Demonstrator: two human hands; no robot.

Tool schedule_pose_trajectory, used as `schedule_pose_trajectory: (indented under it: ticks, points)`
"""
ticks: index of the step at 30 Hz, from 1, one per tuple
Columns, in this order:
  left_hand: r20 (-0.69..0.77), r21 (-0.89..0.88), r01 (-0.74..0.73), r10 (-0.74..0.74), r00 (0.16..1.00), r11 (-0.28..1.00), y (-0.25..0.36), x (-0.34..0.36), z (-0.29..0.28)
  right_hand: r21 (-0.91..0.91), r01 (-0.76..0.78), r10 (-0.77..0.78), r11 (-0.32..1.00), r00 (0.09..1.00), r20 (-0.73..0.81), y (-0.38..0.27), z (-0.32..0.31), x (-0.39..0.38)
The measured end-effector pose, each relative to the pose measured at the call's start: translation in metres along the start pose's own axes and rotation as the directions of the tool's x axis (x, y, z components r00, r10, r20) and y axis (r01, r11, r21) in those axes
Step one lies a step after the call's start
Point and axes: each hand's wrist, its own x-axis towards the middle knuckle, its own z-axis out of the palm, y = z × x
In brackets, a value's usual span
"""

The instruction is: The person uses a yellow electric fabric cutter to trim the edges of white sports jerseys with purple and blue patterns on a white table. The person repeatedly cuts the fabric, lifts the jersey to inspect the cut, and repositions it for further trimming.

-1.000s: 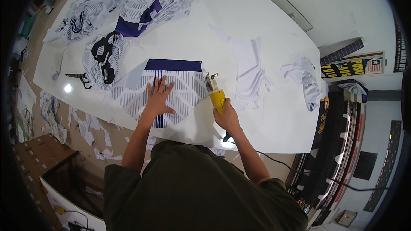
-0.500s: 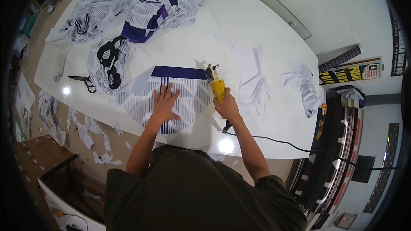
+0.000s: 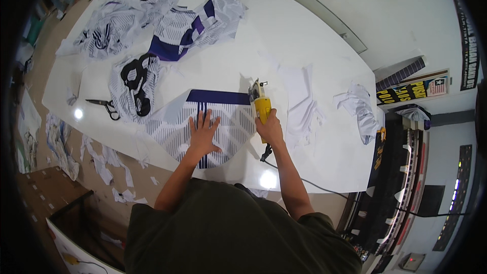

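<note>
Striped fabric panel [image 3: 232, 128] lies flat on our white surface [image 3: 337, 160] beneath our left grip [image 3: 204, 141], fingers spread wide, grasping nothing; our right grip [image 3: 270, 128] wraps around a yellow corded tool [image 3: 263, 108], its head at the panel's right edge.

A broad white table [image 3: 337, 165] (glare [image 3: 268, 179] spotting its near edge) spreads above tan floor [image 3: 143, 174] beside a pale wall [image 3: 406, 15].

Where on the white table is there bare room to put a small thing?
Bare table shows between the white scrap and the crumpled cloth at right. Another free patch lies beyond the yellow tool, right of the blue-patched cloth. The left side is crowded: cloth heap and scissors there.
</note>
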Motion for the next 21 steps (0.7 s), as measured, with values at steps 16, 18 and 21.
schedule_pose_trajectory:
  ticks: [16,18,21]
  points:
    - [0.255,-0.332,-0.125,0.217,0.942,0.935,-0.039,0.173,-0.122,0.686,-0.355,0.557,0.635,0.826,-0.088,0.129,-0.050,-0.164]
    - [-0.290,0.073,-0.349,0.355,0.889,0.934,-0.039,0.217,-0.182,0.722,-0.374,0.625,0.582,0.774,-0.102,0.145,-0.060,-0.180]
    - [-0.769,0.004,-0.260,0.169,0.617,0.966,-0.017,0.280,-0.232,0.727,-0.398,0.693,0.560,0.705,-0.149,0.180,-0.067,-0.203]
